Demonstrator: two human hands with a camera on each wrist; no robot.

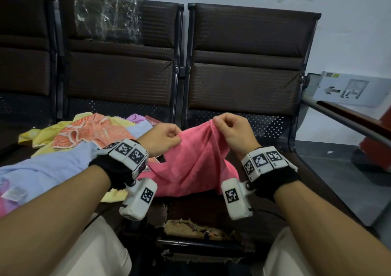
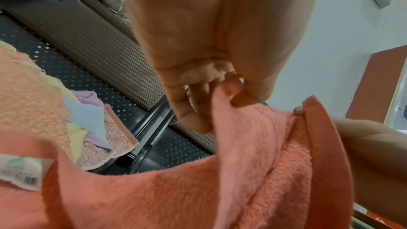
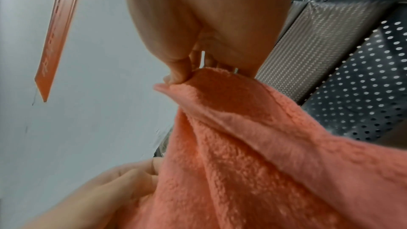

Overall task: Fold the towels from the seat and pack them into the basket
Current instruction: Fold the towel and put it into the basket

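One pink towel (image 1: 191, 159), terry, soft and limp, likely light: held above the seat (image 1: 211, 210), each grip pinching its top edge, left hand (image 1: 163, 137) and right hand (image 1: 232, 130) close together. Best taken at hemmed corners. Left wrist view alone showed its label (image 2: 20, 174); head view alone showed the loose pile (image 1: 84, 136). No basket seen.

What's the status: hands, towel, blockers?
Left hand and right hand pinch pink towel by its top edge. Unfolded, lifted off seat. More towels piled left. No basket in view.

Towel label (image 2: 20, 174) print perhaps unreadable
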